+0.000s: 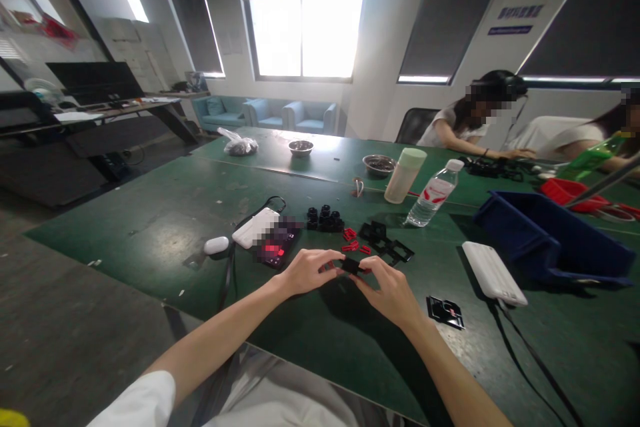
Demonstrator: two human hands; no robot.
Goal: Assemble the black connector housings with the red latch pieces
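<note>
Between my two hands, just above the green tabletop, is a small flat black part (351, 265). My left hand (313, 271) pinches its left edge between thumb and fingers. The right edge is gripped by my right hand (387, 285), also in a pinch. Just beyond lie several small red clips (353, 245). Black frame-like pieces (387, 241) are spread behind my right hand, and a cluster of black round parts (324, 218) stands farther back. A glossy black piece (445, 312) rests to the right of my right wrist.
Left are a phone (277, 243), a white power bank (256, 228) and a white case (217, 245). To the right, another white power bank (494, 273) with a cable lies by a blue bin (555, 240). A water bottle (435, 193) and tumbler (405, 175) stand behind. Two people sit across.
</note>
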